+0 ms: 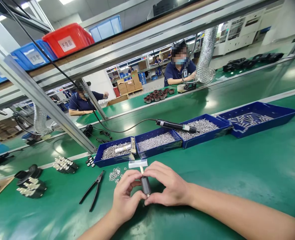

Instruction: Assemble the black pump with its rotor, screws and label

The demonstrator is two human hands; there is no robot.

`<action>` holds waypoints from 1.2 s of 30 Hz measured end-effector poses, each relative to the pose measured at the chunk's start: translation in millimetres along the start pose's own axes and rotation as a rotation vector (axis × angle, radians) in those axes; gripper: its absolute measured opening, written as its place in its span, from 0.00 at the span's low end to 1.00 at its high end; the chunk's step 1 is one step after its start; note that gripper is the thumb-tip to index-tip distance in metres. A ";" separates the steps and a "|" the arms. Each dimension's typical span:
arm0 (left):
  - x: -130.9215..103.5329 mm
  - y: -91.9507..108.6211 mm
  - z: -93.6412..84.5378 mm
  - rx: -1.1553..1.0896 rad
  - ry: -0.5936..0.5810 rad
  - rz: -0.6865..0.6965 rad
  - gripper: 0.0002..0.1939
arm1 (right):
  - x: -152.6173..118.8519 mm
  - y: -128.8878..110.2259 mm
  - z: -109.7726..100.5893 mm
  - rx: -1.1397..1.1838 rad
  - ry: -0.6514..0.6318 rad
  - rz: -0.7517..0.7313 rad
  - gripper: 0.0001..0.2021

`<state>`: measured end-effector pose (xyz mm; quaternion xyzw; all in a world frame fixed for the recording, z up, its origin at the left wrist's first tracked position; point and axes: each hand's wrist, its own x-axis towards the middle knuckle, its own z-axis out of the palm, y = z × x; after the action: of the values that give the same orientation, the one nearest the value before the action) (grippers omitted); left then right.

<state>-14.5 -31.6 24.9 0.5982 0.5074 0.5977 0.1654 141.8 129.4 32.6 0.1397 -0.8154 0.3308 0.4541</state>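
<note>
A small dark cylindrical rotor point(145, 185) with a pale shaft stands nearly upright between my hands, a little above the green bench. My left hand point(125, 198) grips it from the left, fingers near its upper end and thumb near its lower end. From the right, my right hand point(168, 186) holds the same part between thumb and fingers at both ends. Just beyond my fingers lies a white block point(138, 163). Loose metal rings point(115, 174) are scattered left of it. Black-handled pliers point(98, 180) rest open on the bench, left of my left hand.
Blue trays point(159, 152) of small metal parts line the bench's far side. An electric screwdriver point(174, 126) lies across them. Similar rotors point(32, 188) stand grouped at left, beside black round parts point(29, 175). A metal post point(50, 103) slants up at left. Co-workers point(178, 71) sit opposite.
</note>
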 end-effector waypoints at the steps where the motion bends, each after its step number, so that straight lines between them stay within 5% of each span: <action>1: -0.6 0.8 0.3 0.006 -0.001 -0.010 0.27 | -0.5 -1.3 0.6 -0.008 0.005 0.005 0.36; 10: 2.3 0.3 -2.1 -0.062 -0.009 -0.006 0.25 | -0.8 -4.8 0.8 -0.037 -0.010 0.035 0.35; 15: 0.6 -6.8 4.8 -0.564 -0.016 -0.321 0.48 | -5.0 3.3 2.2 -0.200 -0.030 -0.028 0.33; 19: 11.9 -16.4 -2.1 -0.505 0.101 -0.416 0.53 | -16.4 11.3 6.3 -0.370 -0.106 0.063 0.42; 21: 27.2 -16.3 -26.6 -0.237 0.296 -0.303 0.45 | -21.4 14.8 6.1 -0.442 -0.116 0.126 0.48; 24: 49.5 -9.9 -97.7 0.405 0.740 -0.123 0.33 | -24.2 19.5 1.6 -0.511 -0.101 0.148 0.44; 28: 42.8 -9.9 -212.1 0.679 1.147 -0.254 0.25 | -23.7 24.0 -5.2 -0.487 -0.083 0.167 0.37; 32: 2.8 -33.9 -280.2 0.827 1.341 -0.570 0.23 | -28.2 27.6 -6.5 -0.396 -0.142 0.263 0.32; 36: -17.6 -57.2 -299.1 0.930 1.284 -0.779 0.22 | -33.1 31.5 -5.1 -0.293 -0.161 0.314 0.30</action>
<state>-298.0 -143.4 38.2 -0.0615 0.8620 0.4528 -0.2197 146.6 153.8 -6.1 -0.0304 -0.9000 0.2632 0.3461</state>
